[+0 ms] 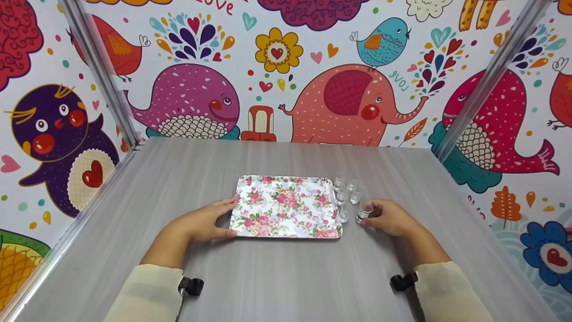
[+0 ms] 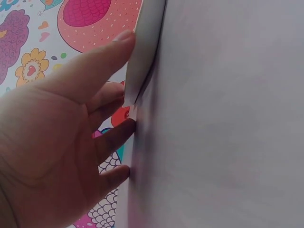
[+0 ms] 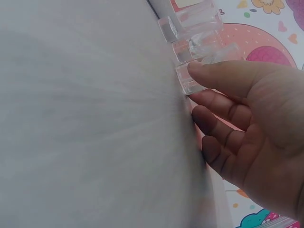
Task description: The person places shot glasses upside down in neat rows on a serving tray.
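A white tray with pink roses (image 1: 286,205) lies on the table. My left hand (image 1: 205,221) is at its left side, fingers reaching along the edge and thumb near the front corner. The left wrist view has the thumb against the tray's rim (image 2: 145,52), with the other fingers spread and lightly bent. To the right of the tray, my right hand (image 1: 391,218) pinches a small clear shot glass (image 1: 364,214) between thumb and fingers, low at the tabletop. Several more shot glasses (image 1: 355,197) stand upright in a cluster between that hand and the tray.
The grey wood-grain table (image 1: 286,277) runs back to a wall with cartoon animals (image 1: 344,107). Metal posts (image 1: 105,76) rise at its rear corners. Glasses stand close along the tray's right edge.
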Available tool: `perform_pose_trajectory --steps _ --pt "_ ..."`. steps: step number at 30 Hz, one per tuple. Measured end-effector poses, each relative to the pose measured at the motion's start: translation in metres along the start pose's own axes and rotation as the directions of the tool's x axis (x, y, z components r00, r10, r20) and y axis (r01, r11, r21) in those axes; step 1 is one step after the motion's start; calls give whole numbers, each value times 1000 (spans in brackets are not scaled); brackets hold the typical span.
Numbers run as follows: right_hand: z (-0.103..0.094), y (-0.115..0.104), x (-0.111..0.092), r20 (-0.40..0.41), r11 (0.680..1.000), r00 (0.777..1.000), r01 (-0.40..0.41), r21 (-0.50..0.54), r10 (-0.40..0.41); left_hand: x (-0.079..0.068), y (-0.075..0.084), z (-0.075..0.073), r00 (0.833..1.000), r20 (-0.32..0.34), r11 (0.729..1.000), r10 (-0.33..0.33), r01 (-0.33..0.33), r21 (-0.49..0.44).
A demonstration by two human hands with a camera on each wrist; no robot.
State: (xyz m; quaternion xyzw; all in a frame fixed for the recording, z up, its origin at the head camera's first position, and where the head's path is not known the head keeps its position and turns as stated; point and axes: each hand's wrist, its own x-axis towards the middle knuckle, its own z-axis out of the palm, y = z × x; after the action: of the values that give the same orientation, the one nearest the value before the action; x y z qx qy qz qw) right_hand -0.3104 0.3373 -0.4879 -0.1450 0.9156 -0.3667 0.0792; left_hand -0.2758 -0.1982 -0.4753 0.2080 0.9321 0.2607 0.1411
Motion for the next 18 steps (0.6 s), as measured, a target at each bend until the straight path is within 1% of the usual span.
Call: perform_pose_trajectory --steps 2,4,7,9,12,18 --pt "0 0 -1 3 1000 1000 11 4 -11 1 0 0 1000 1 1000 6 -6 0" --pt "-2 -2 -1 -10 1000 1000 9 -20 -9 1 0 0 1000 2 1000 5 -5 -3" --pt "-6 -7 -3 -37 999 999 -9 -52 7 2 0 0 1000 1 1000 12 -12 -4" --pt "-10 -12 -4 -57 998 998 -27 -54 24 3 0 0 1000 0 1000 18 -18 -2" --pt "-14 -21 -5 -78 999 996 -40 -18 38 2 0 0 1000 -1 1000 19 -19 2" --pt "-15 -41 -2 -78 999 996 -33 38 36 1 0 -1 1000 0 1000 9 -9 3"
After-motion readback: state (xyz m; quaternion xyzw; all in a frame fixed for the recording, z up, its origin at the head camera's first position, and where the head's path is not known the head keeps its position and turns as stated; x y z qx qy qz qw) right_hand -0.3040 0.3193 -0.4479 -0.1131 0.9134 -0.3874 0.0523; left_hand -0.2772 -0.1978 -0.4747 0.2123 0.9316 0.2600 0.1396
